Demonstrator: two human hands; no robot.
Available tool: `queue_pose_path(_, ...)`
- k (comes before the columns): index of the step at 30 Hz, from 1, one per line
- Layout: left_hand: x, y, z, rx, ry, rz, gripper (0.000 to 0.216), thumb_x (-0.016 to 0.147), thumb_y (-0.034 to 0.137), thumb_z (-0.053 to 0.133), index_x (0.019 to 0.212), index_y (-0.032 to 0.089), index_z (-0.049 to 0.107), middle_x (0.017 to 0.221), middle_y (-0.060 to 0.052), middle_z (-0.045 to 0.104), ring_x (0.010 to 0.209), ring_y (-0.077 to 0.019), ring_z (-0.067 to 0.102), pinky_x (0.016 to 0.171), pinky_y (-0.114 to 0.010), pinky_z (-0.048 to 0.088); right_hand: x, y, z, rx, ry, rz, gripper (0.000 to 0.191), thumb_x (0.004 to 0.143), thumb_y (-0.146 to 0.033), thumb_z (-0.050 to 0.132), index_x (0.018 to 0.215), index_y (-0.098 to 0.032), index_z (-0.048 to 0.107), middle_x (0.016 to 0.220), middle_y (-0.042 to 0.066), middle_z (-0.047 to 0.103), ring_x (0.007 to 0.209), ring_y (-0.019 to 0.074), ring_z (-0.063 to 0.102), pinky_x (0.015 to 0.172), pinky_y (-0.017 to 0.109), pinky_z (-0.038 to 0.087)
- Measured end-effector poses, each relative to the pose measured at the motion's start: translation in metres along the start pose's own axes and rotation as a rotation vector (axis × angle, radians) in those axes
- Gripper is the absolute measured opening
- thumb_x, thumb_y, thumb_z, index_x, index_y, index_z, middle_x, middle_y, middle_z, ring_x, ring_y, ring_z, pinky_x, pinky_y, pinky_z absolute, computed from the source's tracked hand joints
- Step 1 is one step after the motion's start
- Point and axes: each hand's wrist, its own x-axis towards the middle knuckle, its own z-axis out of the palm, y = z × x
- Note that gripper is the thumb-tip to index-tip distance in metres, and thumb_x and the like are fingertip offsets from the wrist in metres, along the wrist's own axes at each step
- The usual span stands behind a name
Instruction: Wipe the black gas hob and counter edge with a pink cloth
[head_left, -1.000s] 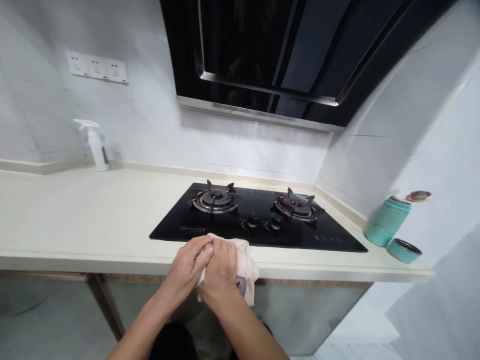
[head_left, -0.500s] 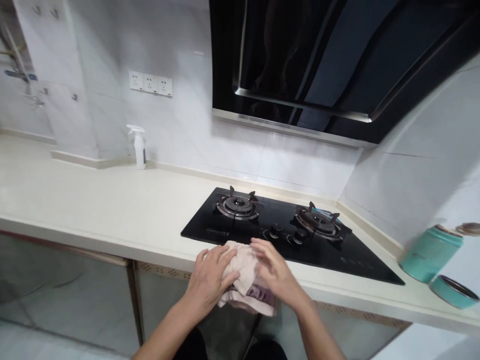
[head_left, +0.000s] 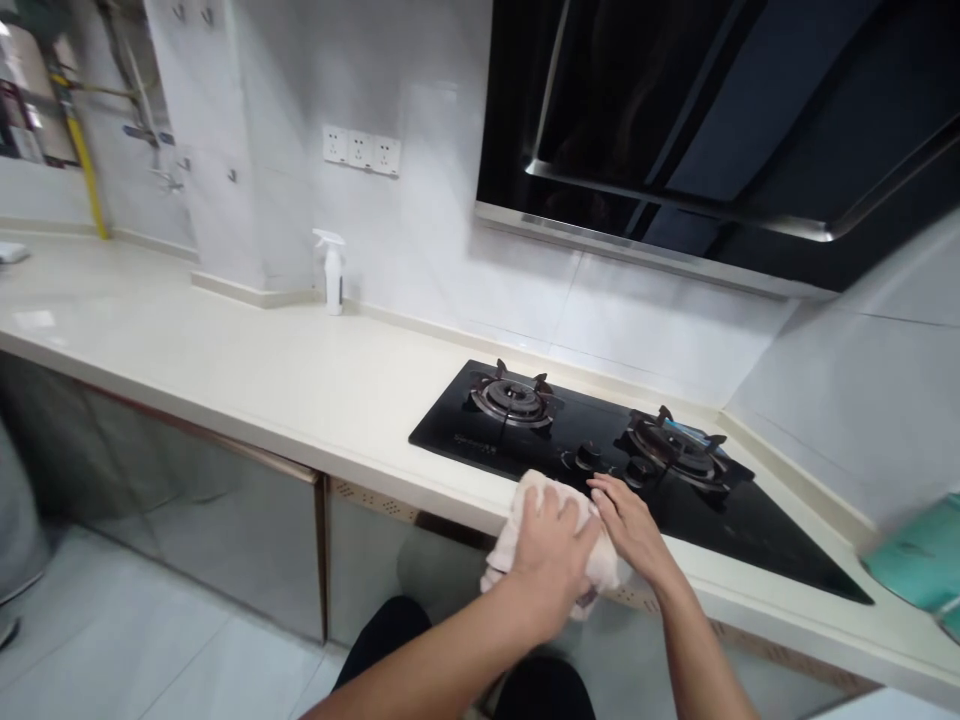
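Observation:
My left hand grips a crumpled pale cloth at the counter's front edge, its fingers bent over the top. Part of the cloth hangs below the edge, where a purple patch shows. At the cloth's right side, my right hand has its fingers stretched out and lying together. It is close against the cloth; whether it touches it I cannot tell. Just beyond the hands is a black gas cooktop with two burners. Its front knobs are near my right fingertips.
A white spray bottle stands against the wall on the pale countertop. Something blue lies by the right burner. At the right edge is a teal canister. A black range hood overhangs the cooktop.
The view has swung left, bringing more counter and floor into sight. My left hand has moved from the cloth's left side onto its top. My right hand sits flatter beside it.

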Motion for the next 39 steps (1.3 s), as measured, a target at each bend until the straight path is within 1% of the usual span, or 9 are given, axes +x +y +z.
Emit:
queue_pose_path(5,-0.006,0.008,0.014,0.036,0.133,0.067,0.051,0.088,0.047,0.07,0.133,0.025,0.062,0.126,-0.012,0.066,0.116,-0.0328,0.059,0.106,-0.059,0.04,0.002,0.004,-0.009,0.081,-0.001,0.057,0.059,0.099,-0.06,0.032,0.115,-0.023,0.076,0.133,0.013,0.07,0.129,0.0259,0.062,0.116,0.046,0.045)
queue_pose_path(8,-0.02,-0.01,0.014,0.054,0.201,0.139,0.046,0.092,0.045,0.066,0.134,0.028,0.061,0.125,-0.007,0.066,0.109,-0.0265,0.061,0.103,-0.052,0.043,0.001,0.008,-0.009,0.102,-0.012,0.067,0.057,0.095,-0.062,0.04,0.112,-0.023,0.077,0.133,0.013,0.07,0.129,0.0281,0.062,0.115,0.048,0.045)
queue_pose_path(13,-0.046,-0.057,0.01,0.069,0.252,0.175,0.06,0.091,0.054,0.069,0.143,0.028,0.054,0.136,-0.009,0.063,0.118,-0.0303,0.056,0.109,-0.057,0.036,0.0,0.017,-0.005,0.111,-0.034,0.069,0.053,0.089,-0.064,0.05,0.109,-0.024,0.078,0.136,0.013,0.068,0.134,0.0311,0.057,0.12,0.053,0.038)
queue_pose_path(17,-0.076,-0.106,-0.002,0.123,0.284,0.149,0.057,0.095,0.061,0.06,0.144,0.031,0.055,0.141,-0.01,0.062,0.127,-0.0333,0.052,0.111,-0.057,0.031,-0.003,0.019,-0.002,0.089,-0.037,0.045,0.05,0.09,-0.063,0.051,0.113,-0.026,0.076,0.14,0.012,0.065,0.136,0.0307,0.055,0.12,0.053,0.037)
queue_pose_path(22,-0.118,-0.189,-0.028,0.246,0.257,0.081,0.061,0.094,0.069,0.057,0.143,0.032,0.057,0.14,-0.011,0.063,0.131,-0.0349,0.05,0.114,-0.056,0.027,-0.004,0.021,0.002,0.068,-0.034,0.028,0.051,0.091,-0.063,0.051,0.116,-0.025,0.075,0.141,0.012,0.064,0.137,0.0314,0.054,0.116,0.053,0.041)
queue_pose_path(27,-0.153,-0.277,-0.06,0.321,0.328,0.072,0.068,0.09,0.078,0.052,0.131,0.026,0.065,0.129,-0.013,0.065,0.125,-0.0347,0.053,0.111,-0.052,0.032,-0.004,0.026,0.006,0.027,-0.049,0.014,0.052,0.093,-0.063,0.049,0.121,-0.025,0.072,0.143,0.011,0.063,0.139,0.0318,0.052,0.12,0.056,0.036)
queue_pose_path(30,-0.168,-0.314,-0.079,0.36,0.343,0.08,0.071,0.089,0.08,0.052,0.13,0.024,0.064,0.128,-0.014,0.064,0.123,-0.0354,0.053,0.108,-0.052,0.035,-0.003,0.027,0.009,0.015,-0.043,0.007,0.05,0.093,-0.062,0.048,0.121,-0.027,0.071,0.144,0.009,0.062,0.14,0.0325,0.052,0.119,0.058,0.038)
queue_pose_path(34,-0.176,-0.326,-0.092,0.429,0.32,0.012,0.067,0.083,0.072,0.065,0.127,0.022,0.063,0.126,-0.015,0.064,0.124,-0.0372,0.054,0.107,-0.053,0.039,-0.003,0.026,0.014,-0.007,-0.017,-0.019,0.05,0.094,-0.061,0.046,0.121,-0.027,0.071,0.144,0.01,0.063,0.139,0.0333,0.053,0.119,0.06,0.038)
queue_pose_path(39,-0.17,-0.296,-0.092,0.514,0.299,-0.185,0.068,0.069,0.054,0.081,0.125,0.019,0.062,0.128,-0.017,0.062,0.128,-0.0411,0.05,0.11,-0.057,0.036,-0.004,0.023,0.016,-0.036,-0.014,-0.033,0.049,0.096,-0.06,0.044,0.122,-0.027,0.07,0.145,0.009,0.062,0.139,0.0326,0.053,0.119,0.06,0.037)
